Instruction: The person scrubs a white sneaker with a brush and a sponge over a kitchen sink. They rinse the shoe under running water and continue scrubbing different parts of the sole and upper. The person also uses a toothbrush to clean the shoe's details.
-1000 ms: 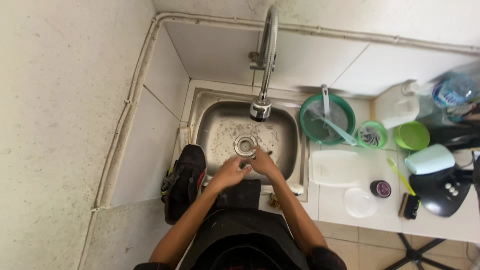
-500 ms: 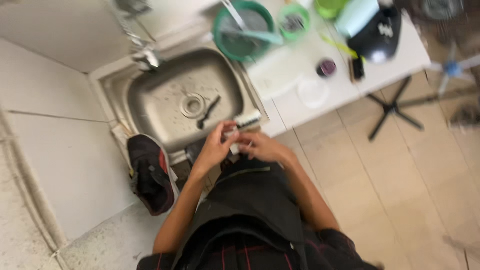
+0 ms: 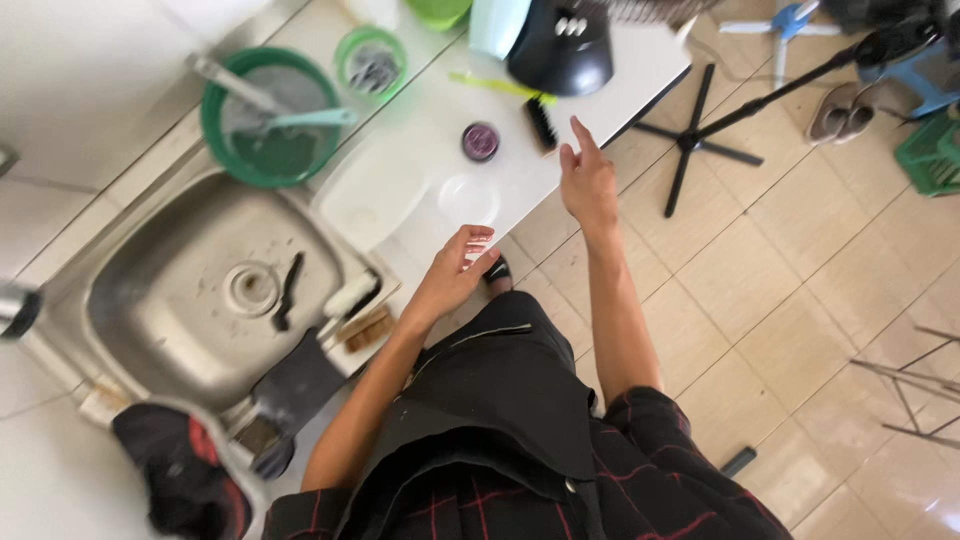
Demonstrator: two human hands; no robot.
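Brush [image 3: 541, 124], small, dark, lying flat near the tabletop [image 3: 640, 70] edge, is the item closest to the right hand [image 3: 588, 184], just past its fingertips. Right hand is open, fingers extended and loosely together, empty, hovering over the tabletop's front edge, not touching anything I can make out. Left hand [image 3: 455, 272] is also empty, fingers relaxed and half-curled, low by the tabletop edge just below the round clear lid [image 3: 468, 198]. Handling guess on the brush: light, rigid block with a bristle face, dry-looking, not fragile; pinch across the long sides of the block, thumb one side, fingers the other, keep off the bristles. It sits close to the edge so a nudge could push it off. Just left of it, a small round purple tin [image 3: 480, 141], probably light and smooth-sided, better gripped around the rim. Behind that, a thin yellow-green stick [image 3: 497, 84], blurred, can't tell what it is. Black domed appliance [image 3: 560, 45] stands behind the brush, bulkier, likely two-hand job. Further left, white rectangular tray [image 3: 372, 192], then green basin [image 3: 270, 115] with utensils in it. Steel sink [image 3: 180, 300] at far left holds a dark tool [image 3: 287, 291] near the drain. Black tripod [image 3: 700, 140] stands on the tile floor [image 3: 780, 300] right of the tabletop.
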